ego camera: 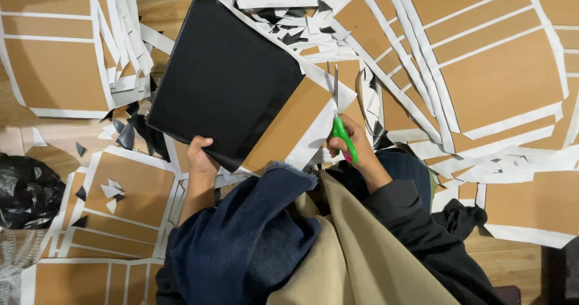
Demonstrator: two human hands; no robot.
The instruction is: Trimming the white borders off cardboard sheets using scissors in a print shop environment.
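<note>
One black sheet [226,79] with a brown end lies tilted over the scraps, its lower edge gripped by the left hand [199,155], while beside its right edge the right hand [350,142] clasps one pair of green scissors [339,115], blades pointing up.

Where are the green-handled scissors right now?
In the head view, just right of centre: the green-handled scissors are in the right hand, blades pointing up along the right edge of the black-and-brown sheet that the left hand holds.
</note>
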